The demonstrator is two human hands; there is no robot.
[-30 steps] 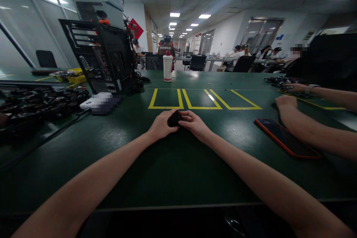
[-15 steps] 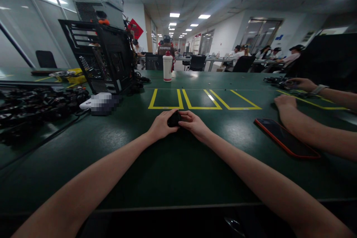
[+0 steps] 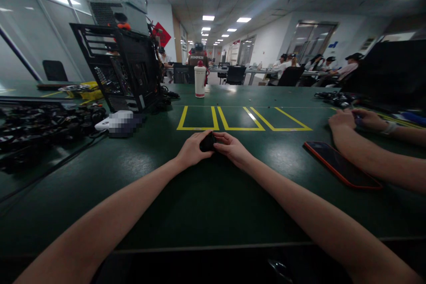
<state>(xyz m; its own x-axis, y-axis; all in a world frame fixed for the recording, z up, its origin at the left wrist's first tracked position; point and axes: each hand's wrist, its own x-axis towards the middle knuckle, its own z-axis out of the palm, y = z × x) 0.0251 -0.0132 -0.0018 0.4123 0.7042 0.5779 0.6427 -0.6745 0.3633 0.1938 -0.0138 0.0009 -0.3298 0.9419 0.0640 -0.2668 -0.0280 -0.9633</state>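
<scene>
Co-worker's two hands [image 3: 342, 120] converged; left hand [image 3: 195, 147], right hand [image 3: 233, 147] hold one black object [image 3: 207, 142].

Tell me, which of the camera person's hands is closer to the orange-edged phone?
Right. The right hand is at a small black object, with the orange-edged phone off to its right. The left hand is on that object's other side, farther from the phone.

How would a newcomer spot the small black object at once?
On the green table, find the three yellow tape outlines. Just on their near side, the left hand and right hand meet at the small black object, partly hidden. It is gripped, unlike the orange-edged phone lying flat to its right.
</scene>
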